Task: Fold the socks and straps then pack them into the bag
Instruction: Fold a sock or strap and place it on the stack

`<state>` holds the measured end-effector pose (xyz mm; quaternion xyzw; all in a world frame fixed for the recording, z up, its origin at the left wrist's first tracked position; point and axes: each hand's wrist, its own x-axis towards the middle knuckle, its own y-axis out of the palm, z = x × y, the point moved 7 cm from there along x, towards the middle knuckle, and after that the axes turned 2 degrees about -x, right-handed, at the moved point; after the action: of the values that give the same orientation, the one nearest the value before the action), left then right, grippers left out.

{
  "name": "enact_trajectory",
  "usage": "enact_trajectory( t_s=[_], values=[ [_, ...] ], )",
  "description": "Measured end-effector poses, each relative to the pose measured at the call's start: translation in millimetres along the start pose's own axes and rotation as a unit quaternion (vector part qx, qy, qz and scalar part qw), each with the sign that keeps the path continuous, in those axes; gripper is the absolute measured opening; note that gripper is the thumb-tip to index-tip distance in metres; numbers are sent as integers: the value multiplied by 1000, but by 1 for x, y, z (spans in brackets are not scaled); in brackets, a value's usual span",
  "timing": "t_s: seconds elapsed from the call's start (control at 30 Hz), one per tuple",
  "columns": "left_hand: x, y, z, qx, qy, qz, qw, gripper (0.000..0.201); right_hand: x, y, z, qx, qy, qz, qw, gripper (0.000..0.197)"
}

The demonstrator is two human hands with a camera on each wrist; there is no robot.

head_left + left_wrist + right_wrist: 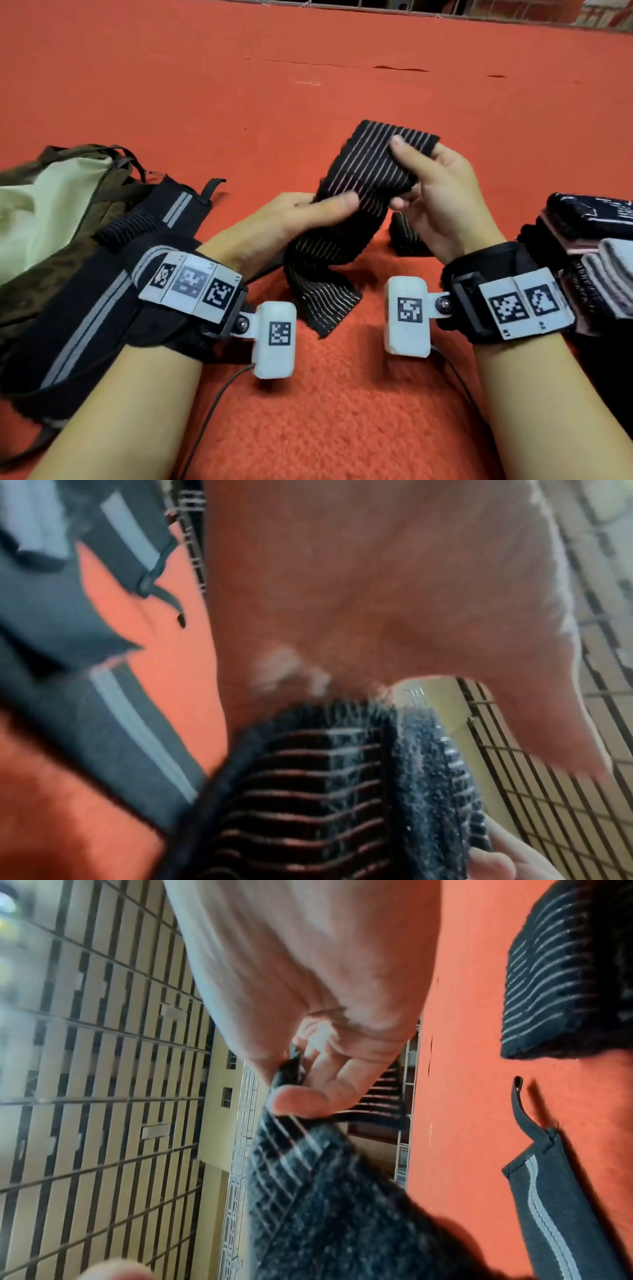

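Red carpet (308,85), two hands, one strap (356,178)

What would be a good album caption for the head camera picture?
Both hands, left and right, hold a black striped strap above the red carpet.

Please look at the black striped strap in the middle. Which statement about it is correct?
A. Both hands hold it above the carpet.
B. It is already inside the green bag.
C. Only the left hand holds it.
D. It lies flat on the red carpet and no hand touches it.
A: the left hand and the right hand both grip the striped strap, raised over the red carpet, with its lower end trailing down.
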<state>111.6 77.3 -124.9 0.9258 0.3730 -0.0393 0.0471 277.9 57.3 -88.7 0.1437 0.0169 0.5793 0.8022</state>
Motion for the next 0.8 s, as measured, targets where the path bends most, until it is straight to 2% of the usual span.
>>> enact_trajectory(
  t_s=[0.1, 0.2, 0.27, 0.33, 0.37, 0.43, 0.5, 0.57, 0.63, 0.7, 0.8],
  values=[
    [-1, -12, -5, 135, 25, -71, 988, 26, -1, -8, -1, 24, 19, -36, 999, 9],
    [2, -20, -9, 76, 61, -134, 986, 25, 0, -2, -2, 2, 39, -7, 999, 24],
    [3, -20, -12, 8, 92, -164, 982, 28, -1, 6, -7, -139, 60, 50, 987, 47],
    [3, -25, -15, -76, 111, -204, 970, 28, -7, 17, -15, -258, 72, 139, 953, 60],
    [2, -29, -15, -114, 116, -229, 960, 26, -12, 24, -20, -283, 82, 195, 936, 57],
    [-2, -38, -16, -143, 124, -276, 942, 22, -25, 33, -29, -300, 105, 286, 904, 34],
    [-6, -45, -16, -132, 123, -304, 935, 26, -30, 35, -31, -302, 115, 323, 890, 28],
    [-8, -51, -16, -132, 131, -319, 929, 30, -24, 30, -25, -286, 92, 282, 911, 28],
    [-12, -54, -19, -145, 137, -323, 925, 25, -11, 16, -13, -248, 55, 183, 950, 26],
    [-17, -58, -18, -165, 122, -362, 909, 33, -2, -1, -2, -168, 24, 87, 982, 29],
    [-24, -63, -15, -171, 115, -438, 875, 53, 0, -6, 8, -61, -8, 43, 997, 32]
  ],
)
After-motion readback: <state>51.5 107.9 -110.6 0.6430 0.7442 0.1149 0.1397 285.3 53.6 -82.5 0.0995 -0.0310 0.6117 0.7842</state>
